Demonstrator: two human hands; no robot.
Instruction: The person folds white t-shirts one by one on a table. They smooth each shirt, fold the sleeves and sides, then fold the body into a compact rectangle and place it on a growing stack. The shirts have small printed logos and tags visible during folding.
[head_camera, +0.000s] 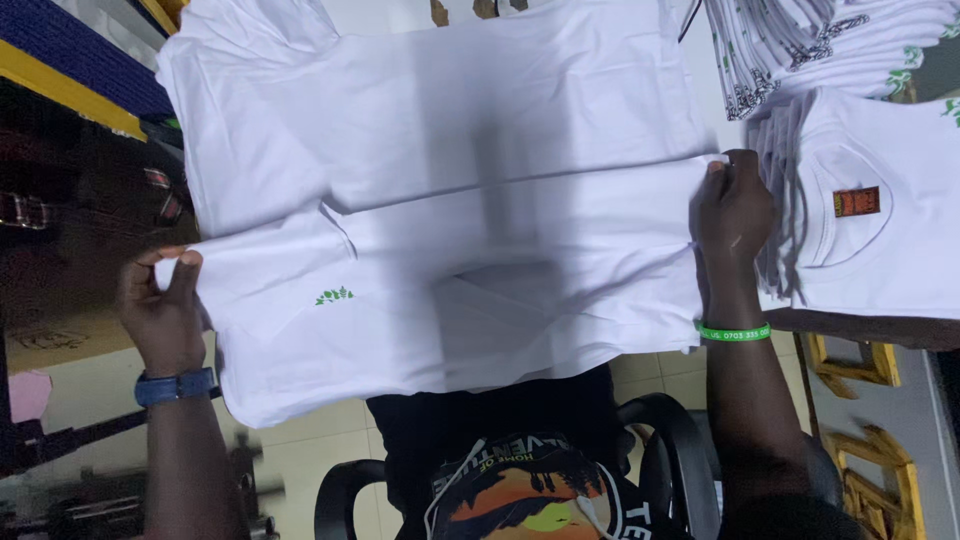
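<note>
Head view: shirt stacks (860, 230) beside right hand (735, 210)

Head camera looks steeply down, close over the table (700, 90).

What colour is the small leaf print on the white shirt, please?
Green, on the white cotton shirt; clearest in the head view.

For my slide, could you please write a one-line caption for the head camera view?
Left hand and right hand pinch opposite ends of a folded white T-shirt, beside a stack of folded shirts.
</note>
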